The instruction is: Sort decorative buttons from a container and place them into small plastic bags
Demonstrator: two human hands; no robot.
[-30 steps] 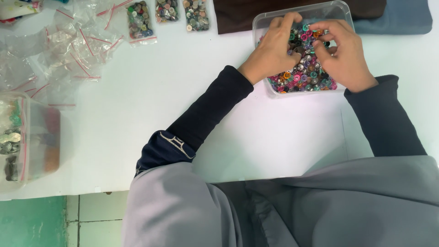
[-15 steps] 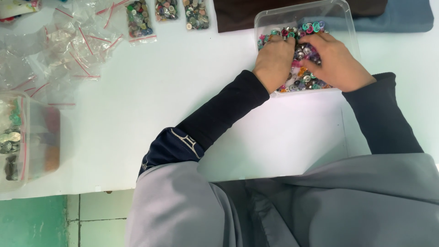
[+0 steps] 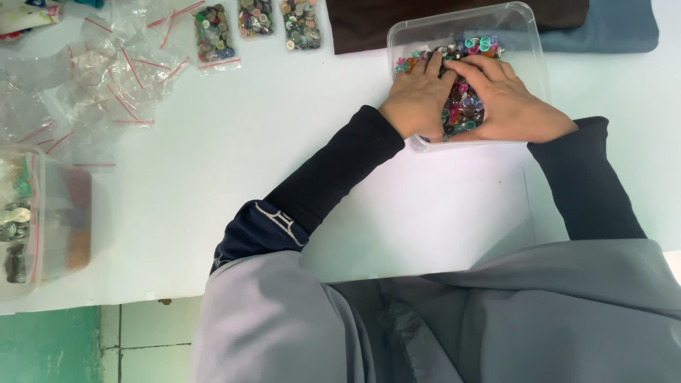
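Buttons (image 3: 461, 106), a bright heap of pink, teal and silver ones, lie in a clear tub (image 3: 528, 42) at the far right of the white table (image 3: 234, 177). Both hands are down in the heap. The left hand (image 3: 420, 99) lies flat on the buttons, fingers together and pointing away from the person. The right hand (image 3: 507, 99) lies beside it, fingers close together and angled toward the left one, their tips meeting over the pile; I cannot tell whether either hand grips any buttons underneath. Behind the tub lie a brown cloth (image 3: 454, 21) and a blue cloth (image 3: 603, 28). Three small filled bags (image 3: 255, 25) sit in a row at the far edge, with empty bags (image 3: 92, 78) strewn to their left. A second tub (image 3: 42, 213) stands at the left edge.
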